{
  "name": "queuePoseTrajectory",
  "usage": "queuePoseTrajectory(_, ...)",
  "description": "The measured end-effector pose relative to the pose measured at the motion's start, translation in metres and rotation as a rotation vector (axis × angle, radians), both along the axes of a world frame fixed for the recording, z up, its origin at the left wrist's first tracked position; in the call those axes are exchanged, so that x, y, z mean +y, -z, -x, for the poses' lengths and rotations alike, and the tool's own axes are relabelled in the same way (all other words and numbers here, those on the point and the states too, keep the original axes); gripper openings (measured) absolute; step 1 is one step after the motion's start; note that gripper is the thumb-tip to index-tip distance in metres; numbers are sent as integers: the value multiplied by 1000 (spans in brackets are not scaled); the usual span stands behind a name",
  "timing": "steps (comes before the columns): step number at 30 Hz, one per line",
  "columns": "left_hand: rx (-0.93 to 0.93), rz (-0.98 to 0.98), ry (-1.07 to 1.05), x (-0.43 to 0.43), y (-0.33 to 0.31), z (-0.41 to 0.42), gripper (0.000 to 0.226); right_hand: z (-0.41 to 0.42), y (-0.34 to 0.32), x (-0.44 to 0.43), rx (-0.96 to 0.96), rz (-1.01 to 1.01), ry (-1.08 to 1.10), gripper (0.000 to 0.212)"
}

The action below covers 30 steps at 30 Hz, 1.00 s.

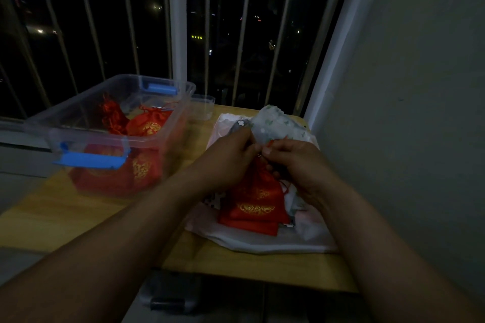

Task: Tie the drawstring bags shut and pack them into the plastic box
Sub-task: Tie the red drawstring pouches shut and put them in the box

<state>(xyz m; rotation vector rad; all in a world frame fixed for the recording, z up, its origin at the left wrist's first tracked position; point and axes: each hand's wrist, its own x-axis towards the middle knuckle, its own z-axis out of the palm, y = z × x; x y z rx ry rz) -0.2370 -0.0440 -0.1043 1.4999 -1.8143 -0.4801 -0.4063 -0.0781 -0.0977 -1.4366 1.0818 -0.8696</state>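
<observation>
– On the right half of the wooden table [236,270], what is the status?

– The clear plastic box [168,139] stands on the left half, open-topped, with several red bags [145,126] already inside. The red drawstring bag [254,191] in work is held up by its neck over a pile of white cloth [262,241], with its lower edge on the pile, well apart from the box. The left hand [231,157] and right hand [294,162] meet at the neck, fingers curled in tight and pinching there. Which finger has cord and which has fabric cannot be told. A loose red cord [284,187] trails below the right hand.

– Failure modes?

– By judgement only:
1. A knot pulled before the neck is fully gathered would leave the mouth open.
2. The trailing cord could snag the cloth pile and drag it during transfer.
3. Low light makes the cord ends hard to find.

– Surface and room?

– A barred window [181,34] faces a dark exterior, and a plain wall [406,86] closes the right side. The table top shows pale wood at its near edge. A small clear container [203,106] sits just behind the box.
</observation>
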Motion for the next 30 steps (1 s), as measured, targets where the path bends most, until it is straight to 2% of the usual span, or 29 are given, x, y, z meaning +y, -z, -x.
queuePoseTrajectory(3, 38, -82, -2, -1, -4, -5, 29, 0, -1, 1, 68, 99, 27, 12)
queuePoseTrajectory(6, 213, -209, 11, -1, -8, -9, 34, -1, -2, 1, 109, 178, 24, 14)
queuePoseTrajectory(11, 397, -308, 62, 4, -13, -16, 27, -2, -3, 1, 157, 251, 1, 12)
queuePoseTrajectory(16, 378, -308, 63, 4, -13, -21, 18, -1, -5, 3, 156, 266, -26, 7)
queuePoseTrajectory(20, 289, -198, 98, 7, -13, -19, 12, 3, -5, 1, 157, 284, -37, 4)
queuePoseTrajectory(26, 187, -118, 124, 7, -10, -18, 12, 8, -5, 1, 151, 277, -82, 5)
queuePoseTrajectory(30, 134, -108, 159, 8, -9, -17, 15, 9, -6, 1, 200, 345, -98, 5)
